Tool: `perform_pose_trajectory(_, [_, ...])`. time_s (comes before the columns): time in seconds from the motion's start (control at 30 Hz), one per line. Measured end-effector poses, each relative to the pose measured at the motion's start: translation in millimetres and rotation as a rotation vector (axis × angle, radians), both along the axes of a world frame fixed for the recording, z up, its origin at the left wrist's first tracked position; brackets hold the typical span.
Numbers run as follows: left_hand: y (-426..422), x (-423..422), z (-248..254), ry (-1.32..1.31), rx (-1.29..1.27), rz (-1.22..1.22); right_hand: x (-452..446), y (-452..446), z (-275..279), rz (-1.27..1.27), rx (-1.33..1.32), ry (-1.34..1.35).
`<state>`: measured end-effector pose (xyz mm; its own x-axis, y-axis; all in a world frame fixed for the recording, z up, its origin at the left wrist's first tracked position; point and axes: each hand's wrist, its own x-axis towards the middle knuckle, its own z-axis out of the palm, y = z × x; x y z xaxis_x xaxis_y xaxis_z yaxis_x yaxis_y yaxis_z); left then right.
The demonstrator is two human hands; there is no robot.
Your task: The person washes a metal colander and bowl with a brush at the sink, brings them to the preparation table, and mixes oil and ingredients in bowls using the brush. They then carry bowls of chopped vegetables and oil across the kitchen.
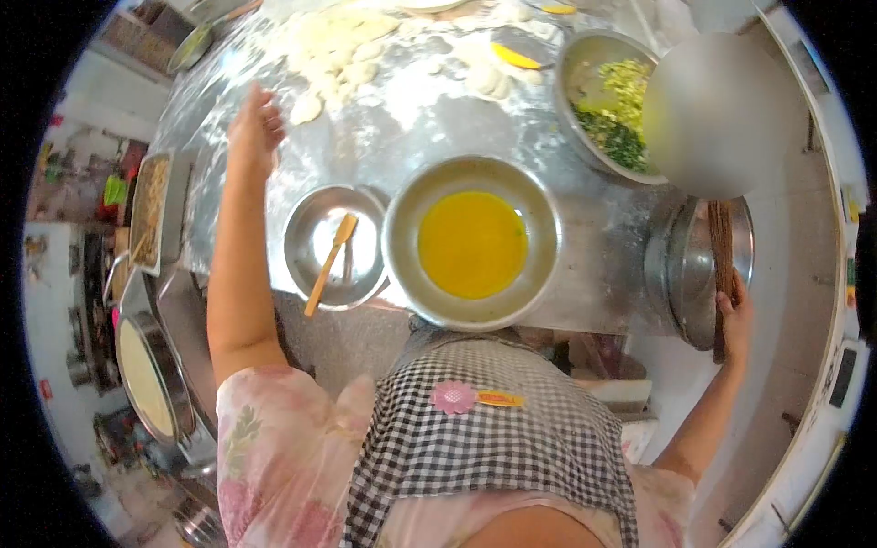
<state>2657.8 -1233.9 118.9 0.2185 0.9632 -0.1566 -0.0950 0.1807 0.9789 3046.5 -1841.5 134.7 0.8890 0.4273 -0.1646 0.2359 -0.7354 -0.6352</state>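
Note:
My right hand [734, 321] is closed around a bundle of long brown chopsticks [721, 242] at the right, beside a stack of metal pots or basins [671, 265]. My left hand [257, 126] reaches over the floured metal table with fingers loosely apart and nothing visible in them. Close to it lie flat pieces of dough [307, 109]. In front of me stands a wide metal bowl [400, 242] of yellow liquid [472, 245], perhaps beaten egg. Left of it, a smaller metal bowl [306, 239] has a wooden spatula [331, 267] resting across it.
A metal bowl [573, 68] of chopped greens [619, 132] stands at the back right, near a blurred person. A yellow-handled tool [514, 57] lies among dough pieces. At the left are a tray of filling [153, 196] and a round pan [146, 379] with pale contents.

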Motion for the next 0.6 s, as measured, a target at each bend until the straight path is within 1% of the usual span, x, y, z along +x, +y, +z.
perform_pose_trajectory(0.03, [4,-39,-4,-0.093,0.007,0.033,5,6,-4,0.038,-0.044,0.025])
perform_pose_trajectory(0.1, [-12,-93,-8,-0.068,-0.041,0.25,3,21,-1,0.043,-0.157,0.092])
perform_pose_trajectory(0.13, [-18,-121,-18,-0.078,-0.048,0.294,-5,33,7,0.045,-0.215,0.122])
perform_pose_trajectory(0.17, [-24,-148,-35,-0.089,-0.055,0.337,-18,46,17,-0.032,-0.098,0.181])
perform_pose_trajectory(0.23, [-54,-179,-55,-0.059,-0.213,0.395,-26,55,21,-0.012,-0.063,-0.072])
perform_pose_trajectory(0.27, [-73,-188,-67,-0.058,-0.25,0.394,-27,57,23,-0.008,-0.045,-0.2])
perform_pose_trajectory(0.3, [-84,-203,-90,-0.065,-0.298,0.397,-9,49,13,0.06,0.041,-0.278])
perform_pose_trajectory(0.37, [-117,-211,-114,0.044,-0.369,0.346,-66,95,27,0.106,0.13,-0.032])
perform_pose_trajectory(0.4, [-135,-206,-113,0.049,-0.379,0.301,-100,121,33,0.121,0.174,0.086])
perform_pose_trajectory(0.43, [-147,-205,-116,0.038,-0.447,0.24,-125,140,25,0.151,0.185,0.203])
perform_pose_trajectory(0.47, [-160,-195,-103,0.141,-0.446,0.185,-143,151,5,0.18,0.197,0.322])
perform_pose_trajectory(0.53, [-169,-197,-126,0.057,-0.482,0.089,-158,154,-55,0.178,0.13,0.358])
perform_pose_trajectory(0.6, [-179,-186,-126,0.074,-0.492,0.047,-180,160,-86,0.196,0.126,0.492])
